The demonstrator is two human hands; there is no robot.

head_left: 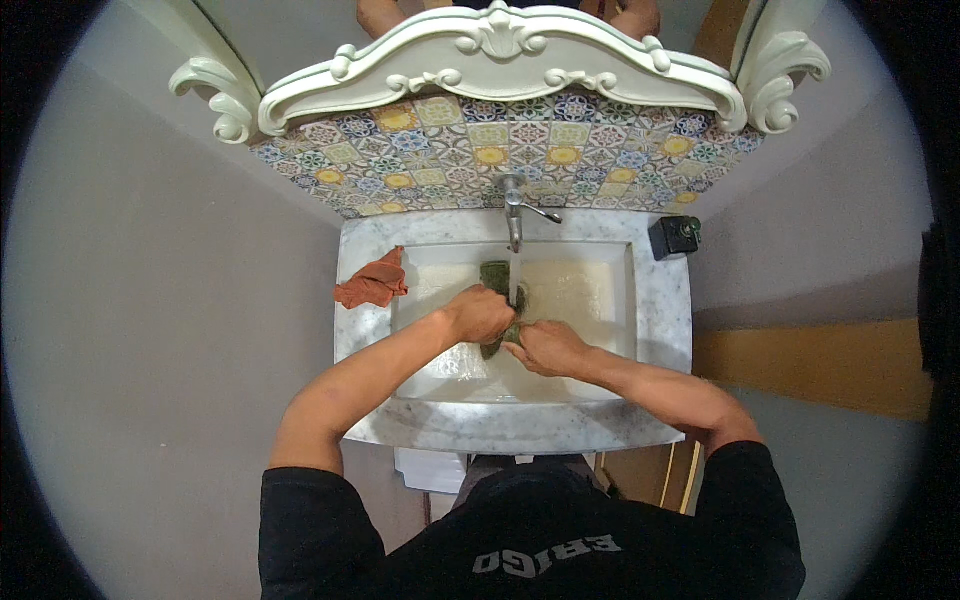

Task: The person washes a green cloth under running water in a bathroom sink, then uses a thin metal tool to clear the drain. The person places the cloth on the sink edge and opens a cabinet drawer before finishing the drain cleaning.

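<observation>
A dark green cloth (494,271) is bunched in the white sink basin (440,388), under the stream from the chrome tap (514,228). My left hand (482,314) is closed on the cloth, knuckles up. Close beside it on the right, my right hand (551,349) grips a bunched part of the same cloth. Some of the cloth hangs below my hands toward the basin floor; the fingertips are largely hidden. Shallow, cloudy water lies in the basin.
An orange-brown cloth (374,280) lies crumpled on the left of the marble counter (450,428). A small black box-shaped object (674,238) stands at the back right. Behind rise patterned tiles (490,135) and a white carved mirror frame (420,65).
</observation>
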